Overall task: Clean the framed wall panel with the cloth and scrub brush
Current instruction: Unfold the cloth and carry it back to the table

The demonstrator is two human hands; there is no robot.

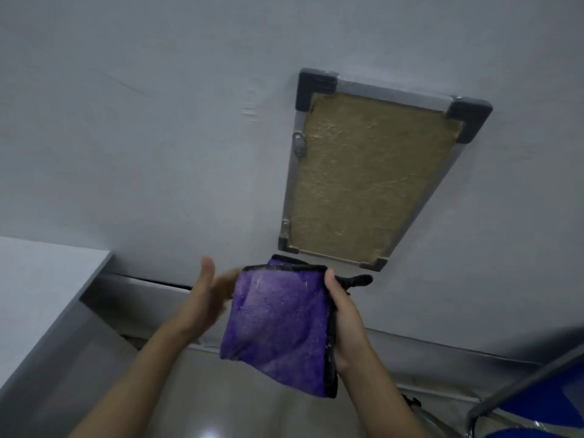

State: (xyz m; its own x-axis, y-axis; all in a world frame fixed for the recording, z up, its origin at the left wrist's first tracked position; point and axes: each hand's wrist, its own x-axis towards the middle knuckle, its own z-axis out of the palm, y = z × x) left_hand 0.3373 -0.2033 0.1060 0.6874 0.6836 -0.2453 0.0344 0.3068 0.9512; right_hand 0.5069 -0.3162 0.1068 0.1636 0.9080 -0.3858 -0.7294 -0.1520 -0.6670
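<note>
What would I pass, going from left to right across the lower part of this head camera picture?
White tabletop → left hand → purple cloth → right hand → blue chair.

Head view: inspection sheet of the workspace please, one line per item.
Surface: grey wall, marks left of the panel.
Job's things: framed wall panel with tan textured face, dark corner caps; folded purple cloth below it, not touching; scrub brush not seen.
Clutter: nothing seen.
Grippers: right hand grips the cloth edge; left hand open beside the cloth.
Cables: nothing seen.
Surroundings: white ledge at left, metal-framed blue chair lower right.
</note>
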